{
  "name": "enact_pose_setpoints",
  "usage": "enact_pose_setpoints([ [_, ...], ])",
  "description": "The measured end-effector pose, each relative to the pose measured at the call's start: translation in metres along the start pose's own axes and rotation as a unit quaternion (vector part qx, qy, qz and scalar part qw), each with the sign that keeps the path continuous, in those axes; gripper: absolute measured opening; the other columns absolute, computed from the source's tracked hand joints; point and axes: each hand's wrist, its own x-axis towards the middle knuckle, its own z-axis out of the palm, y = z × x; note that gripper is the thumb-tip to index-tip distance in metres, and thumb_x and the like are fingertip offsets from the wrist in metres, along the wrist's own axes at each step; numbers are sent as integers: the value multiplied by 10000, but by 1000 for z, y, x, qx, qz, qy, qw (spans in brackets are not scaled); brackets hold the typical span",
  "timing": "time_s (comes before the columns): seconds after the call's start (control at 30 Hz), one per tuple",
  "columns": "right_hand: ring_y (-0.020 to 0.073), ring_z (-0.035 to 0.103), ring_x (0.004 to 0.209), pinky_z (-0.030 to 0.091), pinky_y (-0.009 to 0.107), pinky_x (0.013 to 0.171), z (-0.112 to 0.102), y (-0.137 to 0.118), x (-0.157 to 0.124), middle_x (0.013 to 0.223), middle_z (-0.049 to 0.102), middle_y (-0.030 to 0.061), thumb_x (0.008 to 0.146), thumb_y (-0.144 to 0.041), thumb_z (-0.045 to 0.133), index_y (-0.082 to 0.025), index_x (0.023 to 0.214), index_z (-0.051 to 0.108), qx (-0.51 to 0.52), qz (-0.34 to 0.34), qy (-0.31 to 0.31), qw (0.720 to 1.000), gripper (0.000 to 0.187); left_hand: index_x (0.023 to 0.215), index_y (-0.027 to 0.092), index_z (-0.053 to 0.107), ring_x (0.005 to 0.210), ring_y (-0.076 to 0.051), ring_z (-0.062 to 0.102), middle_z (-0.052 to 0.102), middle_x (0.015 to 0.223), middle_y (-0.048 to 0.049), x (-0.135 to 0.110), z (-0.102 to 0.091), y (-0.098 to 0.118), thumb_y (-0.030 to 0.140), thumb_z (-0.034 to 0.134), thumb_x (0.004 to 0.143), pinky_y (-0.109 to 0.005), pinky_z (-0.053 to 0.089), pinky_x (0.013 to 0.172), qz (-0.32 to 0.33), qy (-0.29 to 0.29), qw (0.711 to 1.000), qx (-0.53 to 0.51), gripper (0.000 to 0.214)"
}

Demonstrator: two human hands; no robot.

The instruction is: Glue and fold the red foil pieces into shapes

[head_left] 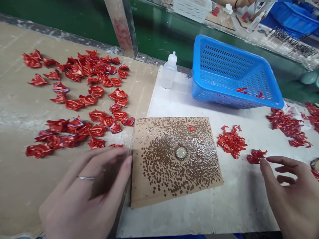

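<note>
My left hand lies blurred at the left edge of a brown-spotted cardboard sheet, fingers together, a silver ring on one finger. Whether it holds anything thin, I cannot tell. A small round disc sits in the sheet's middle, and one small red scrap lies on it. My right hand pinches the edge of a crumpled red foil clump between thumb and forefinger. Many red foil petals, several edged with blue wire, are spread over the tan board to the left.
A blue perforated plastic basket with a few red scraps inside stands on the white table. A translucent squeeze bottle stands beside it. Heaps of shredded red foil lie on the right. A metal post rises behind the board.
</note>
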Motion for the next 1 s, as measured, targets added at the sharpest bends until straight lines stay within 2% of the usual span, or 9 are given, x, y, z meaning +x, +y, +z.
enact_pose_setpoints([
  [0.07, 288, 593, 768, 461, 469, 754, 3, -8, -3, 924, 716, 71, 1059, -573, 702, -270, 1081, 779, -4, -137, -6, 991, 314, 1299, 300, 815, 1192, -275, 764, 780, 1297, -24, 7, -2, -5, 415, 780, 1030, -497, 560, 1255, 21, -5, 999, 37, 295],
  [0.13, 294, 638, 857, 483, 450, 786, 9, -17, -5, 987, 781, 72, 1111, -401, 688, -275, 1132, 793, 16, -273, -35, 961, 166, 1336, 308, 802, 1270, -302, 738, 756, 1348, -27, 13, -2, -8, 394, 731, 1060, -547, 524, 1307, 52, -14, 998, 45, 298],
  [0.2, 293, 686, 934, 513, 443, 833, 17, -23, -6, 1037, 830, 58, 1125, -287, 682, -289, 1160, 797, 33, -345, -61, 936, 120, 1328, 331, 797, 1264, -298, 734, 770, 1333, -6, 16, -2, -11, 385, 676, 1087, -543, 535, 1289, 81, -27, 995, 50, 275],
  [0.33, 277, 736, 944, 569, 444, 868, 29, -30, -6, 1051, 853, 52, 1123, -239, 695, -284, 1135, 803, 55, -353, -66, 932, 117, 1244, 338, 805, 1141, -255, 744, 826, 1225, 26, 16, 0, -17, 364, 616, 1109, -476, 567, 1209, 110, -38, 992, 54, 233],
  [0.47, 249, 777, 861, 581, 407, 777, 30, -33, -3, 1003, 852, 35, 1107, -242, 709, -288, 1079, 804, 69, -349, -68, 932, 109, 1258, 354, 807, 1121, -215, 777, 836, 1244, 69, 12, -5, -17, 317, 670, 1081, -401, 559, 1228, 110, -38, 993, 27, 227],
  [0.67, 217, 775, 765, 561, 372, 707, 29, -38, 2, 951, 827, 23, 1124, -297, 695, -274, 1066, 780, 53, -330, -80, 939, 105, 1230, 392, 831, 1029, -142, 835, 860, 1149, 86, 1, -13, -5, 269, 752, 1012, -233, 601, 1201, 99, -32, 994, -39, 262],
  [0.8, 226, 784, 754, 538, 373, 659, 31, -40, 5, 937, 832, 50, 1152, -356, 662, -241, 1084, 783, 23, -332, -73, 940, 181, 1295, 462, 791, 1147, -161, 822, 818, 1266, 153, -13, -17, -4, 332, 668, 1064, -303, 562, 1301, 29, -51, 997, -40, 292],
  [0.87, 236, 798, 769, 526, 375, 635, 31, -40, 6, 968, 844, 69, 1160, -397, 654, -232, 1080, 793, 12, -337, -73, 939, 230, 1301, 464, 783, 1184, -172, 816, 806, 1300, 168, -15, -21, -5, 312, 661, 1060, -305, 547, 1319, 25, -64, 997, -40, 309],
  [1.0, 252, 832, 814, 531, 375, 614, 29, -38, 10, 1032, 867, 77, 1177, -402, 612, -240, 1072, 794, -11, -352, -72, 933, 266, 1316, 450, 786, 1214, -164, 818, 812, 1330, 163, -12, -25, -13, 266, 718, 1024, -218, 517, 1325, 50, -74, 995, -48, 351],
])
